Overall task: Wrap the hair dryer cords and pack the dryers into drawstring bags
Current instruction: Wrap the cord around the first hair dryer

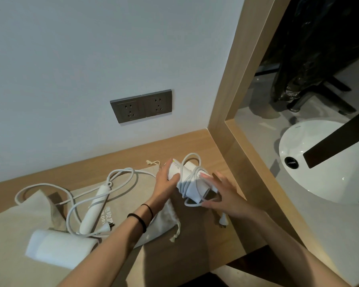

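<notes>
Gripping both hands, a white hair dryer sits bound in its cord.

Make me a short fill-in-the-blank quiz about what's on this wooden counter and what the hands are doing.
1. Both hands hold a white hair dryer with its ___ wound around it.
2. The second hair dryer lies on a beige ___.
3. The left hand has black ___ on its wrist.
4. The wall sockets have ___ plugged in.

Answers: cord; drawstring bag; hair ties; nothing
</notes>
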Demonstrator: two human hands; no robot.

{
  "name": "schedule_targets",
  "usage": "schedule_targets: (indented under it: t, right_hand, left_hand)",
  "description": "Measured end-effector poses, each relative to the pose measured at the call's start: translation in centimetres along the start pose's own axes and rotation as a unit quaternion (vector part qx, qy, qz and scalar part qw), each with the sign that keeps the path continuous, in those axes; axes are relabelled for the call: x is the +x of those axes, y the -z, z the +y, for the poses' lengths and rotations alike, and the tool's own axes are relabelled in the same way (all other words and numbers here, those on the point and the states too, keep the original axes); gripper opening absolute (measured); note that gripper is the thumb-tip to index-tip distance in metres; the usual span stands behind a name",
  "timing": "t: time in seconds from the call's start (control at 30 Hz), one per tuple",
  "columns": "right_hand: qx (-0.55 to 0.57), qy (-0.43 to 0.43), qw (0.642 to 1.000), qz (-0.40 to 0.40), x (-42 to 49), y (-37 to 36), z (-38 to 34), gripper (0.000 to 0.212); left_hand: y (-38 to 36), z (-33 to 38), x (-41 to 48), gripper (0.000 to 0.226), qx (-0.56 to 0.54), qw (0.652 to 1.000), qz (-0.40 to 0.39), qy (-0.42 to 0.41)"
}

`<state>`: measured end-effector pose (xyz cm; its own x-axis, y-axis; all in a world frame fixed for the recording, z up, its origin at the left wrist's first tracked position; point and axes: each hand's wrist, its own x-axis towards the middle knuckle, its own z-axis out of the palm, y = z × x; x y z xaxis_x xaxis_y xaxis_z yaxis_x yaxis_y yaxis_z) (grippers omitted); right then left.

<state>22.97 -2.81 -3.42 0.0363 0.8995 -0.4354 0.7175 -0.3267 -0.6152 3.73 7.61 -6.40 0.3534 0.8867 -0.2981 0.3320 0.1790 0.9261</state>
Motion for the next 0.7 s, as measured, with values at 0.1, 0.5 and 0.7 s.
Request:
schedule_targets:
  t: [0.1, 0.5, 0.7]
  right_hand:
    - [-0.05, 0.023, 0.998, -0.024, 0.2, -0.4, -0.6, 0.085]
    - [0.006, 0.021, 0.995, 0.097, 1.5, -3.9, -0.9, 0.067]
    - [-0.034, 0.009, 0.99, 0.139, 3.7, -2.8, -0.5, 0.068]
  left_hand:
    - [-0.8, -0.5, -0.1, 0.078, -0.047, 0.998, -0.021, 0.04]
    - [-2.0, -0.1, 1.9, 0.071, -0.073, 0.996, -0.025, 0.035]
    - [-2.9, 1.4, 4.3, 0.074, -0.082, 0.996, -0.017, 0.04]
